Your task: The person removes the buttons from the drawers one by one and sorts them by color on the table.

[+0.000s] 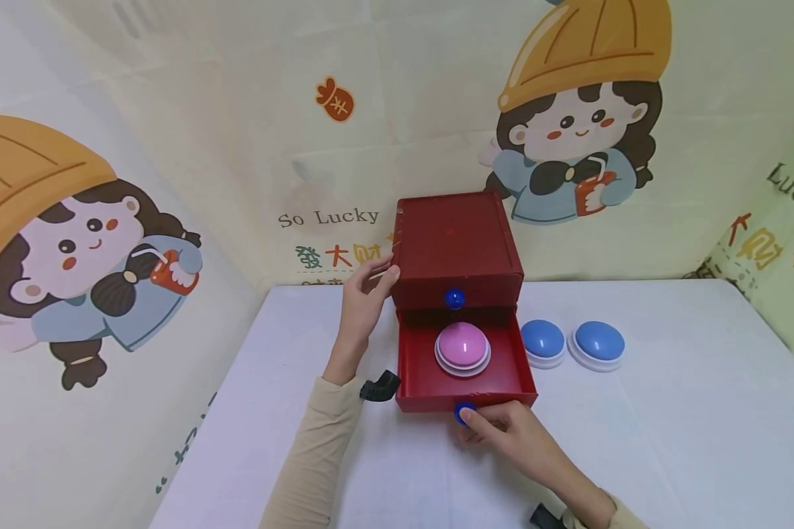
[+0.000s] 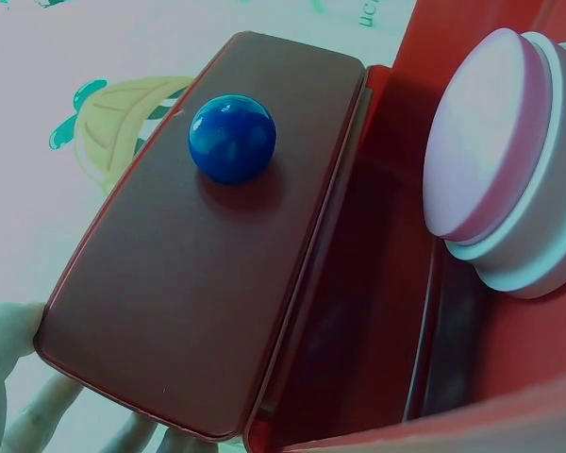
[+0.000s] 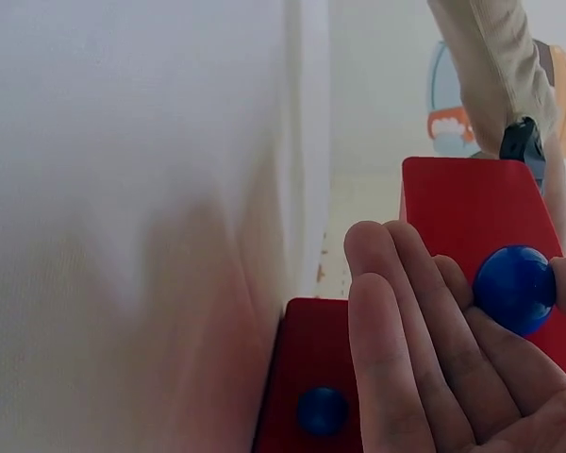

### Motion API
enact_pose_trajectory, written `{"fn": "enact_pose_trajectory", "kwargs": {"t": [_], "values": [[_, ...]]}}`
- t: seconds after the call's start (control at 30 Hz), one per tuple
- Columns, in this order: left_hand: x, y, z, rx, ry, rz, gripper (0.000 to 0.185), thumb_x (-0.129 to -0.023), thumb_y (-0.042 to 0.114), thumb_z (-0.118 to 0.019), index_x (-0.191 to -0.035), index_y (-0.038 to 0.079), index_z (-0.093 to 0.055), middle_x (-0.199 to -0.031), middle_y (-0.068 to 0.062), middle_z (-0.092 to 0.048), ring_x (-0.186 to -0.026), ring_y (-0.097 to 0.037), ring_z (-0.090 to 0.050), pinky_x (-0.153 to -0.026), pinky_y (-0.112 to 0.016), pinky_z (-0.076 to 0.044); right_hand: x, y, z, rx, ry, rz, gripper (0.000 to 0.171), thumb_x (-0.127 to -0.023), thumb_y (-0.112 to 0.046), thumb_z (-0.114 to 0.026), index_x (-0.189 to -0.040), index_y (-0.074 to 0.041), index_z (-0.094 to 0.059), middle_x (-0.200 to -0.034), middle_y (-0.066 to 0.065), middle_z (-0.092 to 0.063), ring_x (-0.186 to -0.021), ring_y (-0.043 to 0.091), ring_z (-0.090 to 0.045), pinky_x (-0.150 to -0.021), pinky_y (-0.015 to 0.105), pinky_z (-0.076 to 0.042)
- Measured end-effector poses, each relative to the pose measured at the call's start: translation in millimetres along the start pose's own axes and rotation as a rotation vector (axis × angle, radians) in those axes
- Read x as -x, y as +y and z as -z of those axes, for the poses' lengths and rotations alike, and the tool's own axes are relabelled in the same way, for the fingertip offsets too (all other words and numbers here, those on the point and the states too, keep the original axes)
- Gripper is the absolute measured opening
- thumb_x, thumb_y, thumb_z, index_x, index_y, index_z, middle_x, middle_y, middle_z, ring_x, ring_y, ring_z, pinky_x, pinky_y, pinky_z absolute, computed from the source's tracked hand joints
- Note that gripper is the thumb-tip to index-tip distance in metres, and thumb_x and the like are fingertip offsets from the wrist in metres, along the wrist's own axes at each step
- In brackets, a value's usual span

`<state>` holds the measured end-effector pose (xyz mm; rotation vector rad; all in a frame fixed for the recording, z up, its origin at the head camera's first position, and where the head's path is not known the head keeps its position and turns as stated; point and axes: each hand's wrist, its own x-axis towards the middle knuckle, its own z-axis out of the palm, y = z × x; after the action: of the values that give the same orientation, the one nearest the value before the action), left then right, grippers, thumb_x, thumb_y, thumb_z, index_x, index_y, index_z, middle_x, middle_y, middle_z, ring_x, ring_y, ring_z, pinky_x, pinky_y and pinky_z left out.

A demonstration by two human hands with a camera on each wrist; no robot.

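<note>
A dark red drawer box [image 1: 459, 239] stands at the back of the table, a blue knob [image 1: 455, 298] on its upper front. Below that, a red drawer [image 1: 506, 378] is pulled out and holds a pink dome button [image 1: 462, 345] on a white base. My right hand [image 1: 512, 441] pinches the drawer's blue knob [image 3: 515, 290] between thumb and index finger, the other fingers extended. At the box's left side, my left hand [image 1: 364, 297] rests against the wall with fingers fairly straight. Another red front with a blue knob [image 3: 323, 411] shows low, near the table.
Two blue dome buttons on white bases, one [image 1: 542, 340] close beside the drawer and one [image 1: 598, 343] farther right, sit on the white table [image 1: 668, 433]. Behind the box hangs a printed cloth [image 1: 238, 147] with cartoon figures.
</note>
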<state>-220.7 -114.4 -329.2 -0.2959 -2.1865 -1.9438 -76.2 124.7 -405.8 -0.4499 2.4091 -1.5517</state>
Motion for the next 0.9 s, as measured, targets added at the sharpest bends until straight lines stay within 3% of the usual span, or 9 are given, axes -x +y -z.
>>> {"fn": "enact_pose_trajectory", "kwargs": {"t": [0.37, 0.67, 0.9], "values": [[-0.3, 0.3, 0.2, 0.008, 0.003, 0.000, 0.038, -0.095, 0.034, -0.066, -0.130, 0.020, -0.064, -0.126, -0.002, -0.064, -0.112, -0.021, -0.064, -0.093, -0.034, -0.056, 0.7, -4.4, -0.4, 0.013, 0.018, -0.031, 0.037, -0.099, -0.043, -0.058, -0.095, -0.012, -0.078, -0.086, -0.001, -0.074, -0.077, 0.011, -0.067, -0.072, 0.020, -0.056], [-1.8, 1.3, 0.6, 0.021, -0.021, 0.017, 0.042, -0.096, 0.031, -0.065, -0.135, 0.016, -0.061, -0.132, -0.008, -0.061, -0.116, -0.025, -0.062, -0.096, -0.038, -0.054, 1.6, -5.9, 0.7, 0.010, 0.004, -0.028, 0.038, -0.099, -0.043, -0.057, -0.095, -0.011, -0.078, -0.087, 0.001, -0.074, -0.078, 0.014, -0.068, -0.072, 0.019, -0.055], [-2.1, -0.4, 1.2, 0.017, -0.007, 0.007, 0.038, -0.095, 0.034, -0.067, -0.130, 0.019, -0.065, -0.126, -0.002, -0.063, -0.111, -0.020, -0.065, -0.093, -0.033, -0.056, 1.7, -5.0, 4.2, -0.038, -0.019, -0.020, 0.036, -0.100, -0.038, -0.057, -0.102, -0.007, -0.076, -0.093, 0.006, -0.075, -0.081, 0.016, -0.071, -0.074, 0.022, -0.058]]}}
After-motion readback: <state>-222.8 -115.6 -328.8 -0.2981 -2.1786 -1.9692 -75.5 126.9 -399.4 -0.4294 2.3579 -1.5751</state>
